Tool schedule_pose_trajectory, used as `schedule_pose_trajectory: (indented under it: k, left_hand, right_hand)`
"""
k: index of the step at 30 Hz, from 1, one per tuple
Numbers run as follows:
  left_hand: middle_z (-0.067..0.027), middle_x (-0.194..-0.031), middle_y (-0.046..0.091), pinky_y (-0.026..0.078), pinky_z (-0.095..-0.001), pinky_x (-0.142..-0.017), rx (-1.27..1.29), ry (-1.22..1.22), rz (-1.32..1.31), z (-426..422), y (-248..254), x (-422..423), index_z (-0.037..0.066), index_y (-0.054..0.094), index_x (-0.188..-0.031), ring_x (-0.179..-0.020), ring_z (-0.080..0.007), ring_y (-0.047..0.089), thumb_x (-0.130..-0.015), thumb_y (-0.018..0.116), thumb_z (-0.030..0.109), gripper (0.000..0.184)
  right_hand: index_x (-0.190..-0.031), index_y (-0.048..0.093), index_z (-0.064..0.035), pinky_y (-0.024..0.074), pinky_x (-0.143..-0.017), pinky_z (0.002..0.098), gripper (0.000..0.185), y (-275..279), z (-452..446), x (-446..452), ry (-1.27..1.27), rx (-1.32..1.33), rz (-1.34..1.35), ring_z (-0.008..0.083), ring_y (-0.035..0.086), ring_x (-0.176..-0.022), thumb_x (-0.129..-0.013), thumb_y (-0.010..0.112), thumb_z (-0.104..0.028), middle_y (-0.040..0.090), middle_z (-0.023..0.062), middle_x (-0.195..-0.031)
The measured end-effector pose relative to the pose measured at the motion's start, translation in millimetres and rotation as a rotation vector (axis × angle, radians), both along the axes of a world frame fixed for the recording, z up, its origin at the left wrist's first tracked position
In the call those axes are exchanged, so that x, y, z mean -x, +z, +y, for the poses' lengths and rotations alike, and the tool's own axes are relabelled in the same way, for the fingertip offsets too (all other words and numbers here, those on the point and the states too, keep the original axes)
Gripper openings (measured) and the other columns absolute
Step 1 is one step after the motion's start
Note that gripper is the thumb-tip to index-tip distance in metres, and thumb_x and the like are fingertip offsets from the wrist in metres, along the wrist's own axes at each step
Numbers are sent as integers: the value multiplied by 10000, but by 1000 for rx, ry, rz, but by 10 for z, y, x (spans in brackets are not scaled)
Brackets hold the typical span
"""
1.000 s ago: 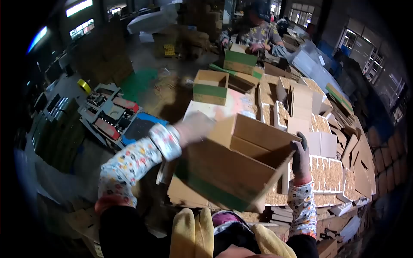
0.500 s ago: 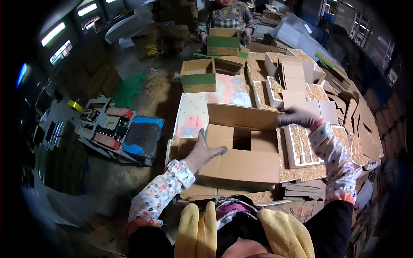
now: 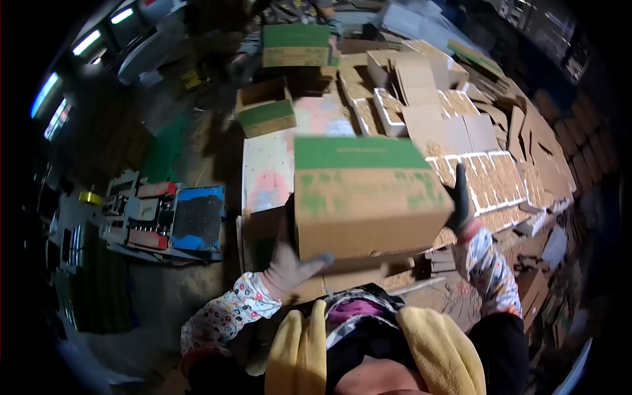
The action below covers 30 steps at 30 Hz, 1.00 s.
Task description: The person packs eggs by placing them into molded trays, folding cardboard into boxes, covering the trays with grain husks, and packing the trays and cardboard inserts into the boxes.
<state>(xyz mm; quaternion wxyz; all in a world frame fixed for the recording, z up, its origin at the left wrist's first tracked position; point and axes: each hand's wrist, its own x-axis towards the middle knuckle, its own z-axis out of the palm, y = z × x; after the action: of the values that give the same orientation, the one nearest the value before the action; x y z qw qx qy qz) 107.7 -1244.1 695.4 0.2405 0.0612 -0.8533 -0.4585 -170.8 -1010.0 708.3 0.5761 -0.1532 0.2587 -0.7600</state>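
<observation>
Between my two gloved hands is a cardboard box (image 3: 368,204) with a green band along its upper part; a printed side faces me and its inside is hidden. My left hand (image 3: 289,260) grips its left side, thumb along the lower front edge. On the right side, my right hand (image 3: 461,204) presses against the box with a finger pointing up. Beyond it, an open box with a green band (image 3: 266,118) stands on the pale, pink-stained tabletop (image 3: 266,174).
Across the table a person (image 3: 289,13) holds another green-banded box (image 3: 296,46). White trays of brown filling (image 3: 494,178) and cardboard sheets (image 3: 418,79) lie to the right. A machine with red parts (image 3: 153,214) stands on the left.
The box has turned from open side up to printed side towards me, lifted between my hands. My right hand has moved from its back flap to its right side. The view has shifted.
</observation>
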Motion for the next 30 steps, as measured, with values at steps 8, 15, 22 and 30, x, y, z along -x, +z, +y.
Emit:
schedule_pose_trajectory:
  k: [8,15,22,30]
  left_hand:
    - [-158,-1390,346,305,-315,-1032,-469,287,21,-610,58,367,23,165,-1428,-1253,-244,365,-843,636,179,767]
    - [-145,-1308,421,345,-317,-1006,-413,401,-178,-1174,-417,702,51,235,-1398,-1197,-242,431,-735,468,-54,711]
    - [-129,-1288,427,340,-334,-1007,-419,323,-198,-1107,-429,923,73,273,-1374,-1195,-251,427,-673,477,-61,742]
    - [-128,-1294,421,337,-323,-1008,-467,409,-136,-859,-368,662,104,242,-1400,-1192,-241,429,-695,510,-50,770]
  right_hand:
    - [-1422,185,8,248,-1086,322,694,-850,-606,-332,-211,-458,1067,232,335,-1303,-936,472,-397,284,186,-1442]
    - [-1298,347,122,253,-1060,439,829,-2462,1119,776,-1289,-1689,713,393,296,-1307,-869,449,-580,372,336,-1315]
    - [-1409,170,35,298,-1008,376,947,-2327,515,1023,-1403,-1008,290,311,335,-1216,-751,692,-402,290,234,-1370]
    - [-1158,545,-79,503,-826,374,279,-2568,668,1112,-1043,-191,-268,216,620,-941,-933,472,-228,637,104,-1052]
